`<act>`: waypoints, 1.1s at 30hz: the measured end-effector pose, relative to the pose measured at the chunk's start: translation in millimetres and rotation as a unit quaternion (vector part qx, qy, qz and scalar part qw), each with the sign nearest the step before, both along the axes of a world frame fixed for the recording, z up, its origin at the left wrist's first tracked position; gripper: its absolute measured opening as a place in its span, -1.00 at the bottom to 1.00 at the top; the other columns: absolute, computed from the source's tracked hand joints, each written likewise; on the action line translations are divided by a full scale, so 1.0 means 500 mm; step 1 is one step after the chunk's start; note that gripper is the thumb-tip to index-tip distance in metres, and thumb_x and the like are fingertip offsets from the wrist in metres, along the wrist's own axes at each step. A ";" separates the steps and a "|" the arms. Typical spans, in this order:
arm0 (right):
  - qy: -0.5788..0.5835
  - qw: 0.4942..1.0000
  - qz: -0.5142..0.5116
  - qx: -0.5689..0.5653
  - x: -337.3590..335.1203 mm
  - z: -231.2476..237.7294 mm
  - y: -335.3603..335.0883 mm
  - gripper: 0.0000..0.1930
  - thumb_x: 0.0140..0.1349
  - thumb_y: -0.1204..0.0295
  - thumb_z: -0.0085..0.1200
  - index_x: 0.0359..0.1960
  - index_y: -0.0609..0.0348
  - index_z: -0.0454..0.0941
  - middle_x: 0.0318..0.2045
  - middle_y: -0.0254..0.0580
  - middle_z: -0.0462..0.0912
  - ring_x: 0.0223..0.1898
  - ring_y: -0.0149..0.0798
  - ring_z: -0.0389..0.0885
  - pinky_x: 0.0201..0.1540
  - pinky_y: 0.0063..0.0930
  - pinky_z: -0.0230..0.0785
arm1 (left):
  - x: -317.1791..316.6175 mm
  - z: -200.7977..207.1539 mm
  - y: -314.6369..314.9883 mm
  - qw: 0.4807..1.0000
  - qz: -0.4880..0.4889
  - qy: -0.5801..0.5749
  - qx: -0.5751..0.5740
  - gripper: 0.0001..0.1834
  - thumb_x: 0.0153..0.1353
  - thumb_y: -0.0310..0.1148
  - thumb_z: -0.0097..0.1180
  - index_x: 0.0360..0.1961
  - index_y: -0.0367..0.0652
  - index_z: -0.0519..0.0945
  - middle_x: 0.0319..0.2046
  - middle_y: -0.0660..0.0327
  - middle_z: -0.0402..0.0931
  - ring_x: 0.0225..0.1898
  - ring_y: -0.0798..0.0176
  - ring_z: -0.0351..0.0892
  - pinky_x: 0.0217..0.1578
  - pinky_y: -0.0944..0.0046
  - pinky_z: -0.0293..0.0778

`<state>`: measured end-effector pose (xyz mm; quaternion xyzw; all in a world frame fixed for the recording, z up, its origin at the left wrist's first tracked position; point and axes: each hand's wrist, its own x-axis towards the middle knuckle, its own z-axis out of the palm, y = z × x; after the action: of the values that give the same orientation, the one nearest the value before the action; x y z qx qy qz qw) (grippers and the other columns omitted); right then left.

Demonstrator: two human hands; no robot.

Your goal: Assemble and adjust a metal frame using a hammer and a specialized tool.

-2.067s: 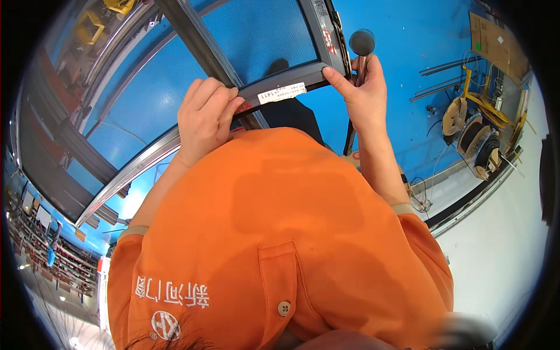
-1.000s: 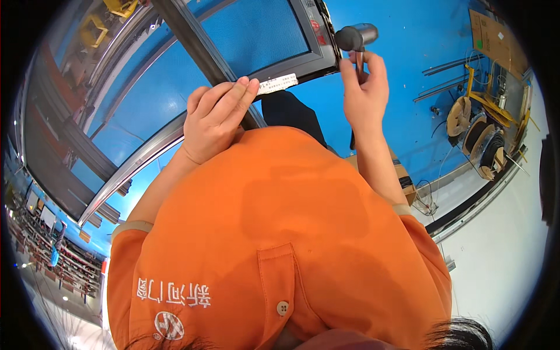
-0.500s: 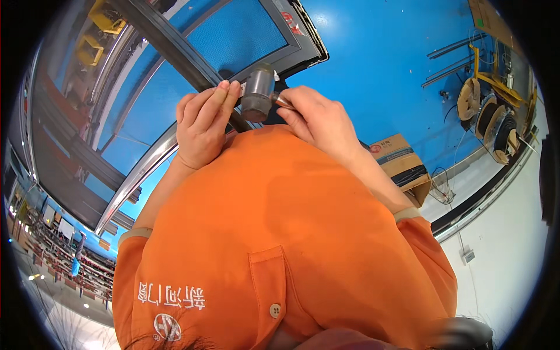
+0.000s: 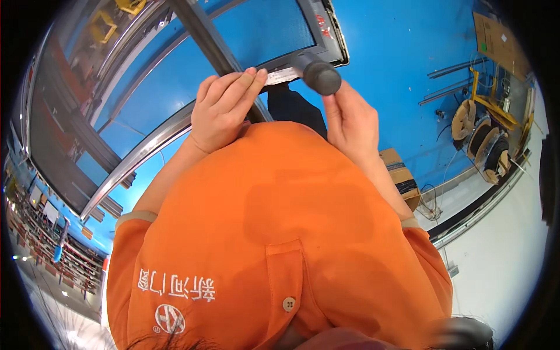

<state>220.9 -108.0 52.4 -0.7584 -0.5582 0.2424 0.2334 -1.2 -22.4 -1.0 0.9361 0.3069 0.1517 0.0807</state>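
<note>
Blue floor (image 4: 396,52) fills upper rt of view, pale wall (image 4: 496,251) lower rt. Dark-headed mallet (image 4: 318,73) is upper ctr, head over the near edge of a dark-framed mesh panel (image 4: 331,48); can't tell if touching. R hand (image 4: 353,119) is closed round the mallet's handle, mostly hidden. L hand (image 4: 224,108), upper ctr-left, has fingers tog. & bent, tips on panel edge by white label (image 4: 283,76); can't tell if it grips. Orange shirt (image 4: 291,186) below, ctr. Further out: cardboard box (image 4: 399,175) ctr-rt, reels (image 4: 465,121) w/ yellow stand (image 4: 496,105) far rt.
</note>
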 end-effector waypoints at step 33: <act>0.189 0.971 -0.145 0.024 0.076 0.019 0.017 -0.79 0.50 0.37 0.04 0.02 0.18 0.62 -0.52 -0.38 0.55 -0.55 -0.44 0.42 -0.47 -0.49 0.26 | 0.011 -0.017 0.009 0.999 -0.006 -0.043 0.027 -0.53 0.24 -0.40 0.20 0.22 -0.05 0.62 0.06 0.42 0.56 0.04 0.40 0.48 0.08 0.34 0.37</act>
<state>259.1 -99.5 62.0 -0.7657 -0.3937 0.3316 0.3856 4.3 -17.8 -9.4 0.9323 0.2938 0.1992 0.0698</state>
